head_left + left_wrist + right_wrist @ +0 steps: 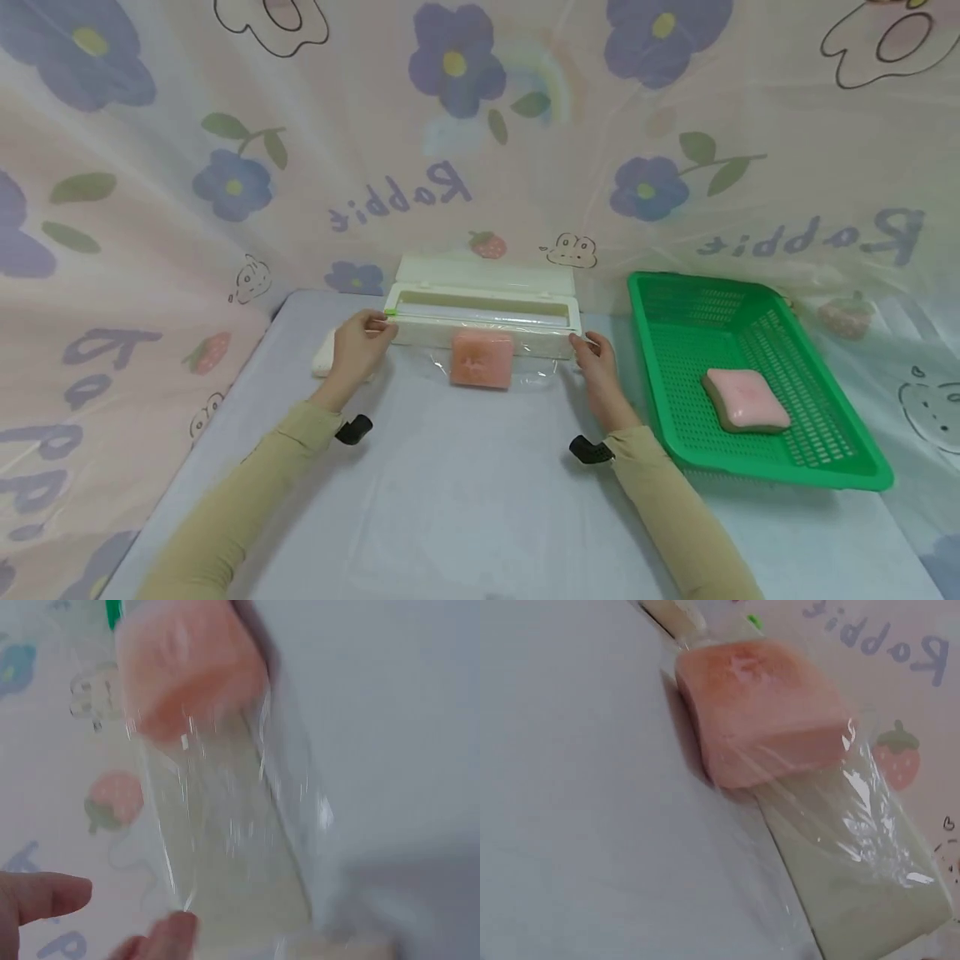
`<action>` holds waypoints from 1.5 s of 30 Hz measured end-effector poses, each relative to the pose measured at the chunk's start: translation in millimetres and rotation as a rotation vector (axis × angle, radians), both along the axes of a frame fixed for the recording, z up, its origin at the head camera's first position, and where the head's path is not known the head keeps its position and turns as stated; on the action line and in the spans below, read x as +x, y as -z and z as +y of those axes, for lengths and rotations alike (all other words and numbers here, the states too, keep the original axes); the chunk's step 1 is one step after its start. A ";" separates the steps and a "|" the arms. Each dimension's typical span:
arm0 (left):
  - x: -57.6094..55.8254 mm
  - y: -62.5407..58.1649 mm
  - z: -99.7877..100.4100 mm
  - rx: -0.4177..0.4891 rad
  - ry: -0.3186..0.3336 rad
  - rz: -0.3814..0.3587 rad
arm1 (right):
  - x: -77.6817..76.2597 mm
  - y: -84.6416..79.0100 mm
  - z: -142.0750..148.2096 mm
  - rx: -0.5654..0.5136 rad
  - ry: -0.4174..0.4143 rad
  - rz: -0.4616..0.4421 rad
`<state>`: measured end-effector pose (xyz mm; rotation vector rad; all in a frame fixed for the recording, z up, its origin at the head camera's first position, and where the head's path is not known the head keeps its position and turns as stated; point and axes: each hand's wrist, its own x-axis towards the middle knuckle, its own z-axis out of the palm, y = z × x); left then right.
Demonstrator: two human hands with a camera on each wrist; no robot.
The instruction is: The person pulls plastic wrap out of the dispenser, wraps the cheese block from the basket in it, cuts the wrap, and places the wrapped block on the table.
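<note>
A white cling film dispenser (480, 337) stands at the back of the table with its lid up and a film roll (487, 314) inside. Clear film (859, 817) hangs over its front and covers a pink, rounded square block (482, 358) that rests against the dispenser. My left hand (362, 346) is at the dispenser's left end; in the left wrist view its thumb (56, 894) stands apart from the fingers, which touch the film's edge. At the right end, my right hand (597, 367) has its fingertips right by the dispenser's corner and the film. The right wrist view leaves this hand out.
On the right stands a green plastic basket (757, 312) holding a second block (747, 400), pink on top and brown below. A whitish item (323, 354) lies partly hidden behind the left hand. A flower-printed curtain (525, 167) hangs behind the table (465, 492).
</note>
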<state>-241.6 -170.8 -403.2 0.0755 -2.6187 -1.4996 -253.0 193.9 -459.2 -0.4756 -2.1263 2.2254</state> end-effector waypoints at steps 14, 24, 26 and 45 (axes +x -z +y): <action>-1.1 42.4 25.8 0.223 0.138 -0.220 | 13.8 2.8 1.2 0.037 -0.164 -0.119; -9.6 53.4 30.5 0.250 0.023 -0.197 | 5.7 10.7 -10.1 0.027 -0.296 -0.031; -8.9 53.4 31.2 0.221 0.018 -0.162 | 3.3 11.7 -12.4 0.000 -0.306 -0.025; 9.2 48.8 14.1 0.485 0.259 -0.405 | 29.5 11.4 -2.0 0.064 -0.328 -0.114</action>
